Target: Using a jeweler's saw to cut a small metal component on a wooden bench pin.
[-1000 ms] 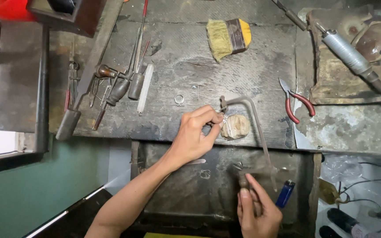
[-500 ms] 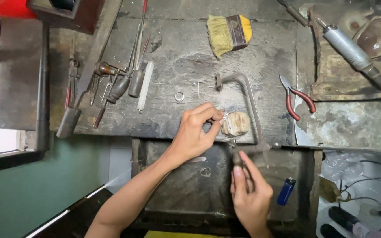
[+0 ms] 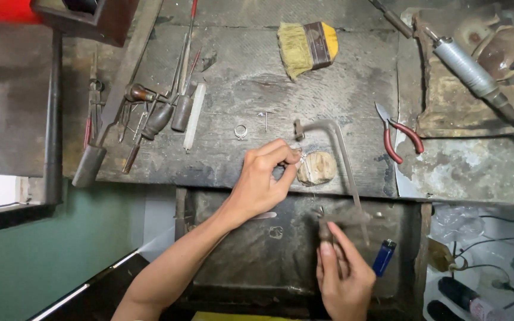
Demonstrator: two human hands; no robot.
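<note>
Over a worn workbench (image 3: 221, 71), left hand (image 3: 263, 181) pinching at a wooden peg (image 3: 317, 167) (fingers curled), right hand (image 3: 343, 276) clamped on a saw frame (image 3: 343, 160).

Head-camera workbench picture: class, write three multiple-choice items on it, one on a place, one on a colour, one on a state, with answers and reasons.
1. Where do the pliers lie?
A. right of the saw frame
B. beside the brush
C. in the drawer

2. What colour is the lighter?
A. red
B. blue
C. green

3. What is the right hand doing?
A. resting flat
B. holding the lighter
C. gripping the saw handle

Answers: A, red handles lie beyond the frame; B, its body is blue; C, fingers wrap the handle while the left hand pinches a small piece at the wooden peg.
</note>
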